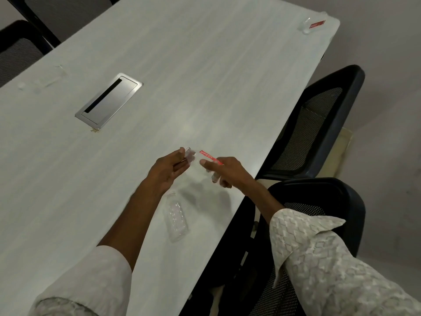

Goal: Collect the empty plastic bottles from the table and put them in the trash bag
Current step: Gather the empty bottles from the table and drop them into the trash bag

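A clear plastic bottle with a red label (206, 156) hangs just above the table (205, 76) between my two hands. My right hand (227, 169) grips its labelled part from the right. My left hand (168, 171) pinches the other end between thumb and fingers. A second clear bottle (176, 216) lies on its side on the table, just below my left wrist. A third bottle with a red label (312, 25) lies at the far right corner. A faint clear bottle (38, 82) lies near the far left edge. No trash bag is in view.
A metal cable hatch (109, 100) is set into the table's middle left. Two black mesh chairs (319, 124) (319, 201) stand along the right edge, close to my right arm. Dark chairs (20, 53) stand beyond the far left edge.
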